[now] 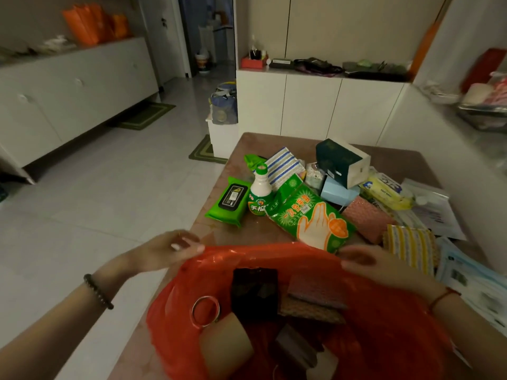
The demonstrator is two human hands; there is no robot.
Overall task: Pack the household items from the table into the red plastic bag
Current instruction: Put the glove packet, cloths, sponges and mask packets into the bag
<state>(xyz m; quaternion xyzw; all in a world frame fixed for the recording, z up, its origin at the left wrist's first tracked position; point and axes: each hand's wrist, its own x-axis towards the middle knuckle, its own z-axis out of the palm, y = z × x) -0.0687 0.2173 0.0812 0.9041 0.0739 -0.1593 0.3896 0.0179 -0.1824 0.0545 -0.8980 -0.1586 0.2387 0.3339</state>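
Observation:
The red plastic bag (384, 325) lies open at the near end of the brown table (241, 231). My left hand (167, 250) pinches its far left rim. On the right rim rests my right hand (370, 263), gripping the plastic. Inside the bag I see a dark box (253, 292), a metal ring (205, 311), a cardboard tube (227, 344) and folded cloths (315, 297). Beyond the bag lie a green glove packet (310, 215), a white and green bottle (260, 196), a green wipes pack (229, 201), a pink sponge (367, 218) and a tissue box (343, 160).
More packets, a yellow pack (389, 193) and papers (466, 281) crowd the table's right side. White cabinets (315, 105) stand behind the table, with a cluttered shelf on top. The tiled floor (109, 187) opens to the left, with a low white unit (68, 105) along the wall.

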